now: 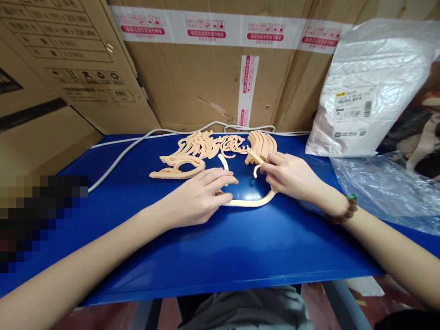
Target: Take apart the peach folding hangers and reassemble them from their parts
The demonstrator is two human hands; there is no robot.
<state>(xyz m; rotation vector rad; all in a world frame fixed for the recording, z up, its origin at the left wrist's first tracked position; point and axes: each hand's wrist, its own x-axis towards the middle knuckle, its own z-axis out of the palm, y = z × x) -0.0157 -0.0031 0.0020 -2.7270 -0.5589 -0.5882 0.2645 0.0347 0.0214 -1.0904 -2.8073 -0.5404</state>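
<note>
Pinching a short peach-coloured plastic piece (pixel 255 158) between thumb and forefinger, the right hand (pixel 292 176) hovers over the far end of a curved peach plastic hanger (pixel 248 202) that lies flat on the blue desk (pixel 220 247). The left hand (pixel 199 197) rests on the hanger's near-left part, its fingers (pixel 220 176) stretched out and pressing down on it rather than closed round anything. A beaded bracelet (pixel 345 213) sits on the right wrist.

Just behind the hands, a heap of the same peach hanger parts (pixel 206 149) lies against the back of the desk, with one larger curved part (pixel 177 167) at its left edge. A white cable (pixel 137 143) runs along the desk behind the heap and off to the left.

Large cardboard boxes (pixel 192 78) wall in the back. Their white sealing tape (pixel 220 28) carries red printed blocks and small pictograms, too small to read; the left box (pixel 72 55) shows rows of print and handling symbols, probably including a recycling mark. To the right, a white plastic bag (pixel 364 87) leans on the boxes and bears a shipping label (pixel 354 112) with barcodes, its text illegible. Clear plastic film (pixel 385 188) lies crumpled beside it, near the right forearm. A pixelated patch covers the desk's left edge.
</note>
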